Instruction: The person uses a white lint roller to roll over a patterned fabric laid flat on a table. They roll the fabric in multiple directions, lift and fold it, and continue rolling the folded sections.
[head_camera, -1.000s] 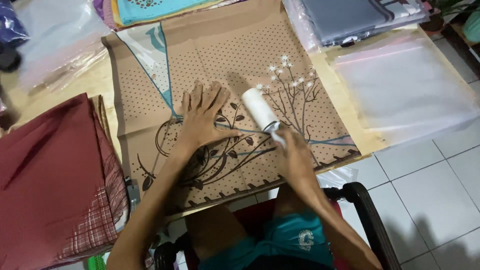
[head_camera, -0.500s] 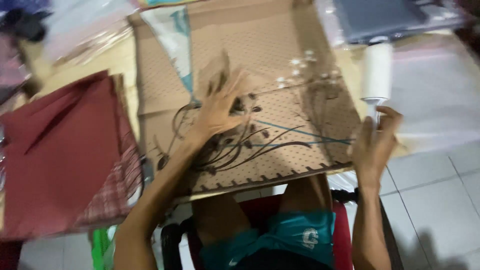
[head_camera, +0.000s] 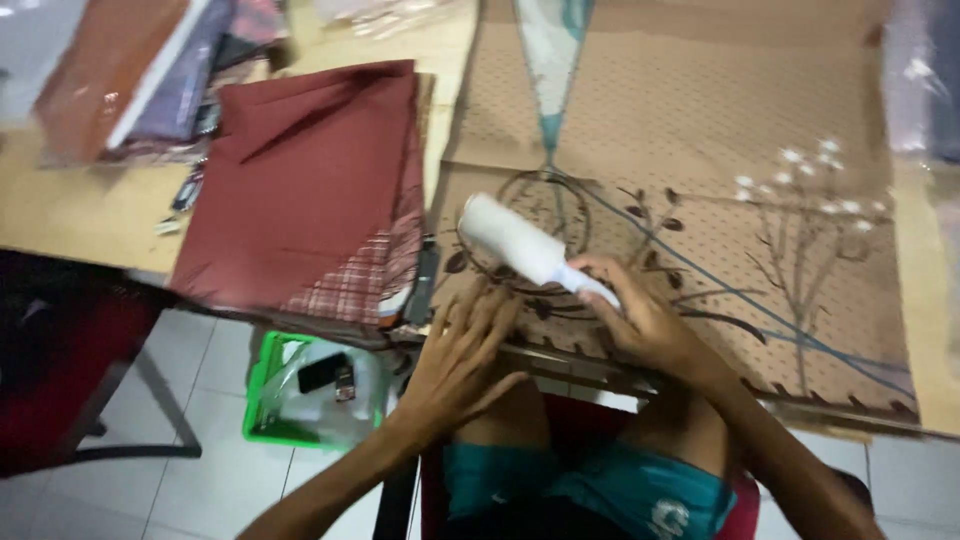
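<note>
Right hand (head_camera: 645, 320) clenched around the handle of a white lint roller (head_camera: 515, 240); the roller head lies on the brown patterned cloth (head_camera: 700, 130), near its lower left corner, tilted up and to the left from the grip. Left hand (head_camera: 465, 345) released, palm down, fingers spread, pressing flat on the cloth's near edge just left of the roller handle. The two hands sit close together, not touching as far as can be seen.

The brown cloth is spread over the wooden table (head_camera: 60, 200); dotted ground, dark branch and leaf design, small white flowers toward the right, a pale teal wedge at the top centre.

Just left of it, a folded dark red cloth (head_camera: 310, 170) with a checked border at its lower corner, overhanging the table edge. More folded fabrics in clear wrap at upper left, blurred.

Below the table, on the tiled floor, a green basket (head_camera: 262, 385) holding small items. The person sits on a red chair (head_camera: 585, 430), wearing teal shorts.
</note>
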